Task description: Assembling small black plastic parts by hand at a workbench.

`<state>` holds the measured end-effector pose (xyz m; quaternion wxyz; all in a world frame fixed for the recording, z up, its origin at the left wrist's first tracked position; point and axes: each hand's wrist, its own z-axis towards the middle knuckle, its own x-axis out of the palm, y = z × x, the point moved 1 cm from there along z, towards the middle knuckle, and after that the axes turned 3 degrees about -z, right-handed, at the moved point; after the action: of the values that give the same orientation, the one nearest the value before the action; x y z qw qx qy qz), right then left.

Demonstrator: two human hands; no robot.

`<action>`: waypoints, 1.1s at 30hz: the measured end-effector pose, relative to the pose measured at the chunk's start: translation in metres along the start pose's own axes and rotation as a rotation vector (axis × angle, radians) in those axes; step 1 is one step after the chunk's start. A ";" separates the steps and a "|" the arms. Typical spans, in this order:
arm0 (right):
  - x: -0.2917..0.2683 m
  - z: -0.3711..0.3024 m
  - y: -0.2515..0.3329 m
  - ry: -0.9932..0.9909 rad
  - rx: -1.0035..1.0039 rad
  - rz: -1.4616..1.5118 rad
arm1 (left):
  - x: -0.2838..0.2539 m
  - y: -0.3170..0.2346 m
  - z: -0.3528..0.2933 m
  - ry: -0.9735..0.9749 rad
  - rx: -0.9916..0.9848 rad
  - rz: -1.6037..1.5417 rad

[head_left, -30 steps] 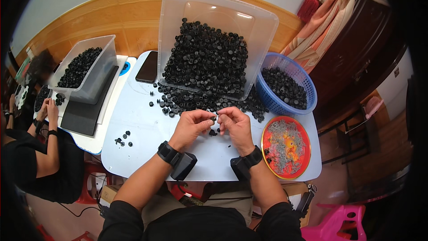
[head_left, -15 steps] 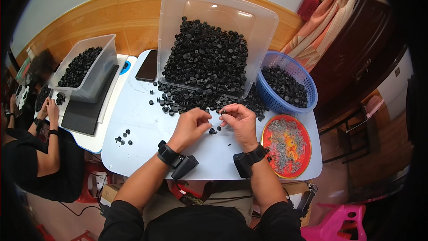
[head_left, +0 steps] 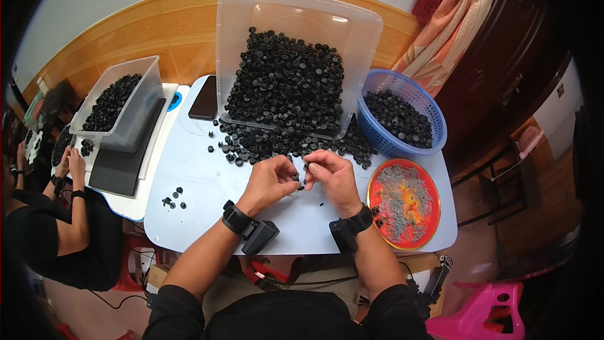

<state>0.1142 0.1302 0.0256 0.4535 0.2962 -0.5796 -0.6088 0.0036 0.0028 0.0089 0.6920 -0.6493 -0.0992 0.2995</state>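
Pinching small black part (head_left: 301, 181) between both hands | left hand (head_left: 269, 181) and right hand (head_left: 335, 176) together, fingertips clamped on it, mid-table | tipped clear bin (head_left: 296, 63) spills black caps (head_left: 283, 88) within reach | red tray (head_left: 402, 203) of metal pieces beside right wrist
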 end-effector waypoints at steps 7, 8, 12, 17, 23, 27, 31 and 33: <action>0.012 -0.002 -0.004 0.039 0.020 0.064 | 0.004 -0.007 -0.002 -0.091 0.036 -0.119; 0.012 -0.001 -0.005 0.010 0.017 0.082 | 0.005 -0.008 -0.002 -0.094 0.034 -0.120; 0.007 0.000 -0.008 0.010 0.002 0.088 | 0.004 -0.008 -0.003 -0.091 0.063 -0.158; 0.009 -0.001 -0.006 0.002 -0.006 0.158 | 0.002 -0.005 -0.001 -0.113 0.123 -0.221; 0.009 -0.002 -0.009 0.016 -0.012 0.163 | 0.002 -0.005 -0.002 -0.173 0.150 -0.053; 0.007 -0.001 -0.010 0.008 0.015 0.181 | 0.004 -0.001 -0.001 -0.134 0.155 -0.148; 0.006 -0.001 -0.012 0.020 -0.024 0.176 | 0.001 -0.004 0.000 -0.027 0.098 -0.264; 0.007 0.000 -0.012 0.036 -0.053 0.151 | 0.000 -0.003 0.000 -0.002 0.044 -0.375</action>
<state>0.1092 0.1229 0.0153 0.5162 0.2504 -0.5757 -0.5826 0.0048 0.0032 0.0122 0.7495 -0.6039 -0.2129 0.1680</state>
